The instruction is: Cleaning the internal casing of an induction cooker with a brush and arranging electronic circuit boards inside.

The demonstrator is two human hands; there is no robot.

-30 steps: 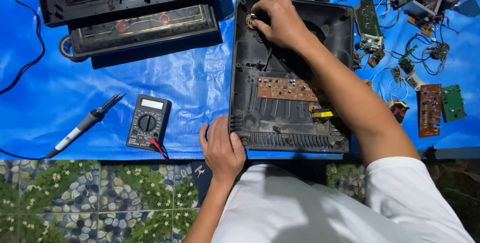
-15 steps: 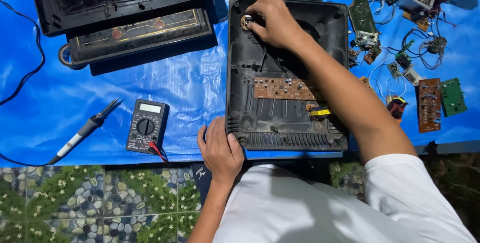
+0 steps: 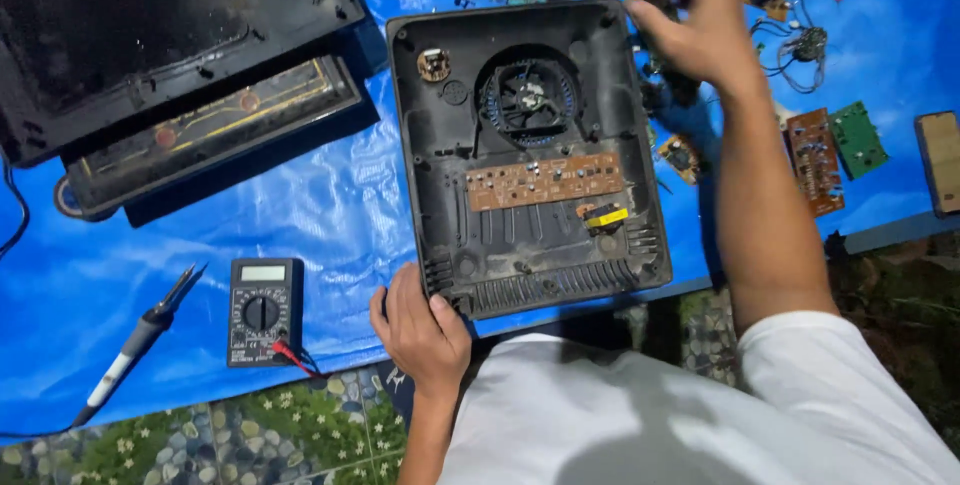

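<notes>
Left hand [image 3: 420, 330] is clamped on the near-left corner of the opened black appliance base [image 3: 525, 160], pinning it to the blue tarp [image 3: 330, 215]. Right hand [image 3: 700, 30] hangs just off the base's far-right corner, blurred, fingers curled; whether it holds anything, I cannot tell. The base's long axis runs away from the person.

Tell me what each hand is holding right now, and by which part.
The left hand grips the open black appliance casing at its near left corner. The right hand is blurred above the loose parts; whether it holds anything cannot be told.
</notes>
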